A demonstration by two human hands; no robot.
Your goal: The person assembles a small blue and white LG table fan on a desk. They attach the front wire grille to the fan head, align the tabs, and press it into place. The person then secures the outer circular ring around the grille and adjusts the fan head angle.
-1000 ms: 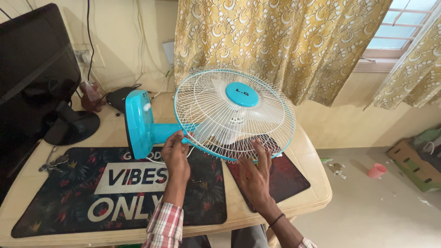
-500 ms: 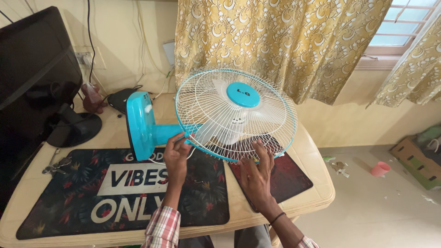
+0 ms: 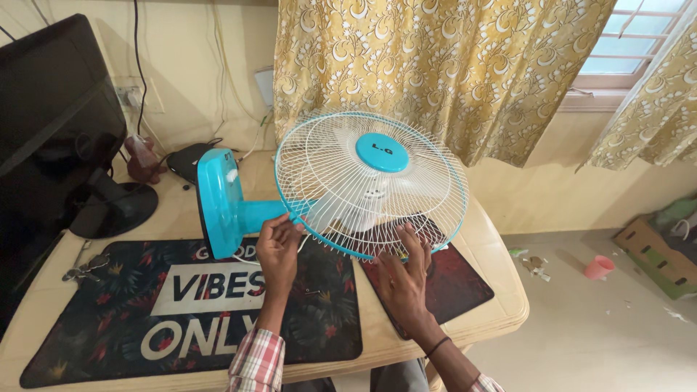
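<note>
Left hand (image 3: 278, 250) fingers pinch the fan (image 3: 348, 190) grille rim; right hand (image 3: 401, 279) fingers spread on it; grille not yet removed, near the bench (image 3: 501, 290) right edge

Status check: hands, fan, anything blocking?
Left hand pinching fan guard rim. Right hand spread on guard's lower edge. Nothing blocking.

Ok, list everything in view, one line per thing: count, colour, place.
fan: one, turquoise and white, lying on the table
table: one, beige, centre
desk mat: one, dark floral, table front
small mat: one, dark red, under the fan guard
monitor: one, black, left
keys: one bunch, metal, table left
curtains: yellow patterned, behind
cup: one, pink, floor right
cardboard box: one, brown, floor right
left hand: at the guard's rim
right hand: fingers on the guard's lower rim
</note>
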